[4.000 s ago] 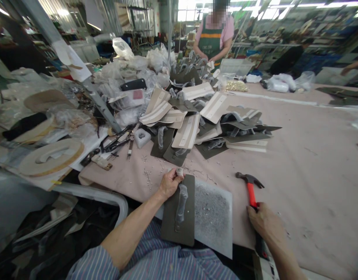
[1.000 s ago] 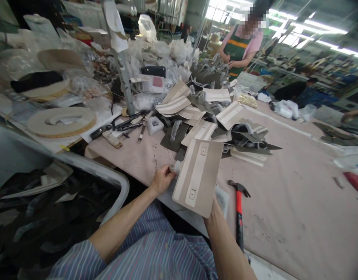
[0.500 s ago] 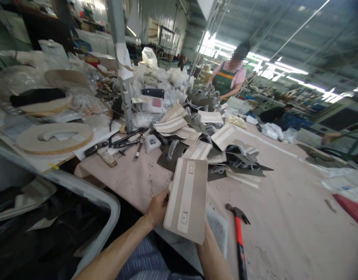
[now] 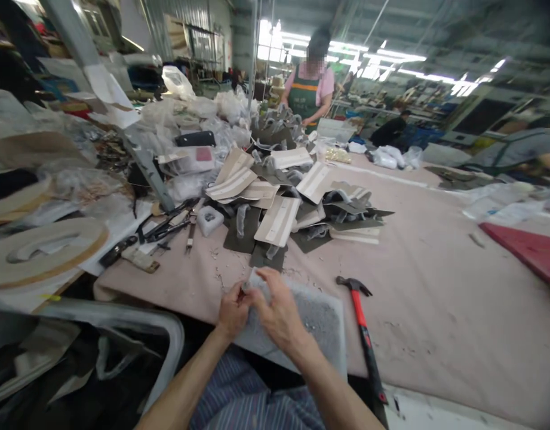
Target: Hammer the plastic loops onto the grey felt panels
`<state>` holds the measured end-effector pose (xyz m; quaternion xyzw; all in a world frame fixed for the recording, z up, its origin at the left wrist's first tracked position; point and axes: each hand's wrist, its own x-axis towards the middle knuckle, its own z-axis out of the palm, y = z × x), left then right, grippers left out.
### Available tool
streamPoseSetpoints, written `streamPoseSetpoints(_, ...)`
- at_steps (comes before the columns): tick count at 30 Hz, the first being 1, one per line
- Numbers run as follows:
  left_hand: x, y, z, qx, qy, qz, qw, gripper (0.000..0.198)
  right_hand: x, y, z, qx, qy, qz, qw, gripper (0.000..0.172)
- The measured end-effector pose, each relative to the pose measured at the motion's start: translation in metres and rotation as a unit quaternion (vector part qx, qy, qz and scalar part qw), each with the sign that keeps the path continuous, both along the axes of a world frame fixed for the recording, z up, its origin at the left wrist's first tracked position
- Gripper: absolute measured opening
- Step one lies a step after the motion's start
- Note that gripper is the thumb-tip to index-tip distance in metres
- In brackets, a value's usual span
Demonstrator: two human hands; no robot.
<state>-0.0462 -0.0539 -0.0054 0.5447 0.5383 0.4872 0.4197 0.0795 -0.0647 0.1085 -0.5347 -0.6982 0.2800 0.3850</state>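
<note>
My left hand (image 4: 232, 312) and my right hand (image 4: 278, 304) meet over a grey-white mat (image 4: 322, 325) strewn with small metal bits. Between their fingertips sits a tiny pale piece (image 4: 245, 287), too small to name exactly. A red-handled claw hammer (image 4: 360, 334) lies to the right of the mat, apart from my hands. Just beyond my fingers spreads a heap of beige and dark olive leather-like panels (image 4: 277, 221).
Pinkish cloth (image 4: 436, 316) covers the table, with scraps near the heap. Pliers and scissors (image 4: 167, 224), a white foam block (image 4: 209, 221) and plastic bags lie beyond. A metal tube rail (image 4: 122, 316) runs at lower left. A co-worker in a green apron (image 4: 307, 89) stands at the far end.
The beige panel held up earlier is no longer in my hands. Both hands have come together over the mat, pinching the tiny piece, and the mat now shows fully.
</note>
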Motion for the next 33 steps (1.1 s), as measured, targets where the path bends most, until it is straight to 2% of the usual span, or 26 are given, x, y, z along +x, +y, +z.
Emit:
streamPoseSetpoints(2, -0.002, -0.001, 0.000, -0.011, -0.009, -0.011, 1.000, 0.021, 0.062, -0.018, -0.029, 0.009, -0.094, -0.120, 0.988, 0.039)
streamPoseSetpoints(5, -0.005, -0.001, -0.002, -0.024, -0.031, -0.009, 0.999, 0.022, 0.150, -0.061, -0.086, -0.027, -0.227, -0.240, 0.943, 0.058)
streamPoseSetpoints(7, -0.004, -0.001, -0.004, -0.031, -0.057, 0.001, 0.998, 0.021, 0.188, -0.088, -0.121, -0.057, -0.256, -0.259, 0.929, 0.071)
streamPoseSetpoints(9, -0.003, 0.001, -0.006, -0.041, -0.095, 0.016, 0.994, 0.023, 0.203, -0.105, -0.145, -0.067, -0.248, -0.217, 0.942, 0.075)
streamPoseSetpoints(12, -0.006, 0.003, -0.006, -0.058, -0.128, 0.034, 0.990, 0.029, 0.190, -0.107, -0.156, -0.100, -0.183, -0.181, 0.961, 0.074)
streamPoseSetpoints(16, -0.037, 0.007, -0.008, -0.057, -0.106, 0.072, 0.990, 0.039, 0.146, -0.078, -0.149, -0.129, -0.117, -0.153, 0.973, 0.069)
streamPoseSetpoints(21, -0.099, 0.025, -0.016, -0.039, -0.053, 0.141, 0.988, 0.043, 0.092, -0.037, -0.150, -0.056, -0.113, -0.110, 0.986, 0.064)
streamPoseSetpoints(24, -0.117, 0.029, -0.013, -0.026, -0.003, 0.143, 0.989, 0.040, 0.076, -0.031, -0.152, -0.030, -0.121, -0.105, 0.987, 0.063)
streamPoseSetpoints(28, -0.109, 0.026, -0.001, -0.018, 0.091, 0.121, 0.988, 0.033, 0.079, -0.038, -0.153, -0.008, -0.096, -0.105, 0.990, 0.065)
streamPoseSetpoints(30, -0.095, 0.027, 0.007, -0.010, 0.115, 0.124, 0.986, 0.029, 0.082, -0.042, -0.150, -0.007, -0.114, -0.106, 0.988, 0.063)
streamPoseSetpoints(33, -0.062, 0.033, 0.017, 0.004, 0.091, 0.097, 0.991, 0.027, 0.081, -0.044, -0.139, -0.026, -0.201, -0.121, 0.972, 0.060)
